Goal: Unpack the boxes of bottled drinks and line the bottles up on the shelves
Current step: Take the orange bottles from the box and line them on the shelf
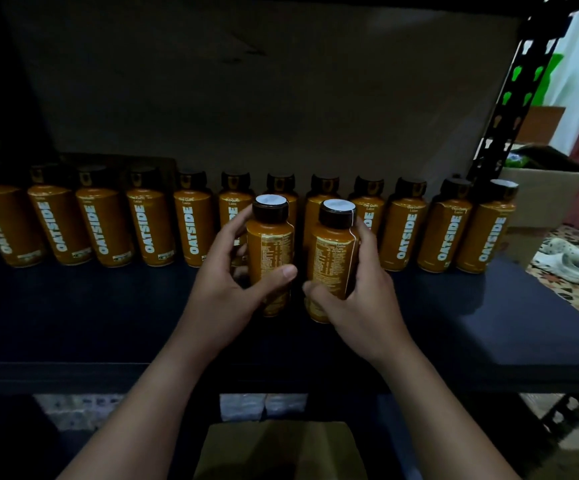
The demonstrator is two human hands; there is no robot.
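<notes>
A: The left hand (227, 278) was wrapped around one orange bottle (271, 251), thumb across the front, label facing away!

B: And the right hand (357, 299) gripped a second bottle (331, 258) just beside it. Both were upright, white-topped caps up, low over the dark shelf (488, 306).

A: Just beyond the fingers stood the row of bottles (149, 230), "OATSIDE" labels outward, lined along the back.

B: Below the wrists, a cardboard box (281, 448). Far off past the right hand, pale sandals (572, 259) on a patterned floor.
</notes>
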